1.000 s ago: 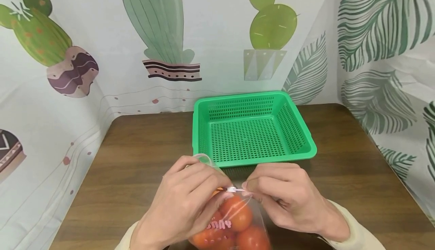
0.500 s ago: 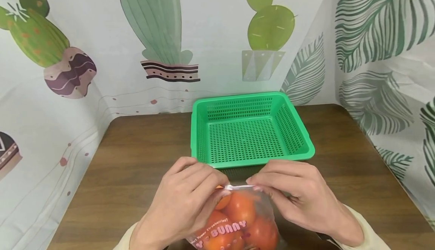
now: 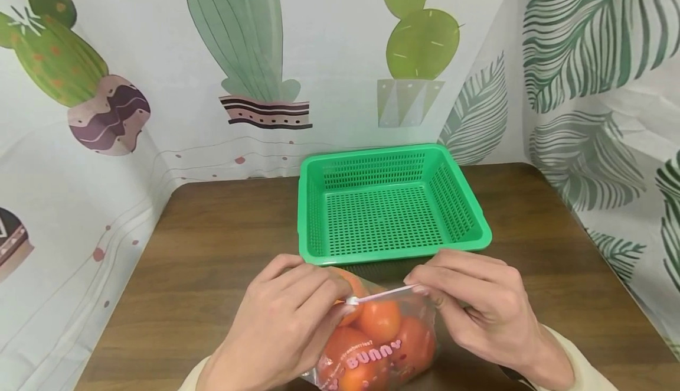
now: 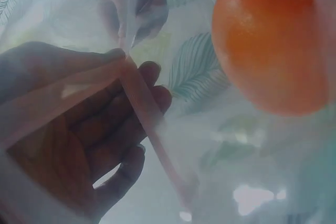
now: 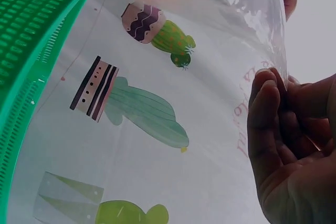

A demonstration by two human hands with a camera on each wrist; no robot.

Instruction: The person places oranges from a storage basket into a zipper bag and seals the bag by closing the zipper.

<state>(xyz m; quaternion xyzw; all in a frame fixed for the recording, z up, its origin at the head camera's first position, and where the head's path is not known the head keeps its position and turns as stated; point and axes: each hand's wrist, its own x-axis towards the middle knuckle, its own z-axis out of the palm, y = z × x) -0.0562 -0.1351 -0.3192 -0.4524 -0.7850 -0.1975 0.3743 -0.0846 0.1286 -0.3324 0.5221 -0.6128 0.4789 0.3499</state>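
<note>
A clear slider bag [image 3: 373, 354] with pink lettering hangs below both hands, and several round orange and red fruits [image 3: 379, 320] fill it. My left hand [image 3: 292, 314] pinches the zip at its white slider [image 3: 352, 300]. At the other end of the pale pink zip strip [image 3: 386, 293], my right hand [image 3: 480, 308] pinches the bag's top corner between thumb and fingers. One orange fruit [image 4: 273, 45] shows large through the plastic in the left wrist view. The right wrist view shows the plastic film [image 5: 247, 19] drawn to the right fingertips [image 5: 265, 80].
Just beyond the bag, a green plastic basket [image 3: 393, 255] with slotted walls stands on the brown wooden table [image 3: 228, 225]. A white cloth backdrop [image 3: 340, 42] with printed cacti and leaves rises behind and along the sides.
The right hand has moved away to the right, so a longer stretch of zip strip shows between the hands. The bag's lettering and fruits have come further into view.
</note>
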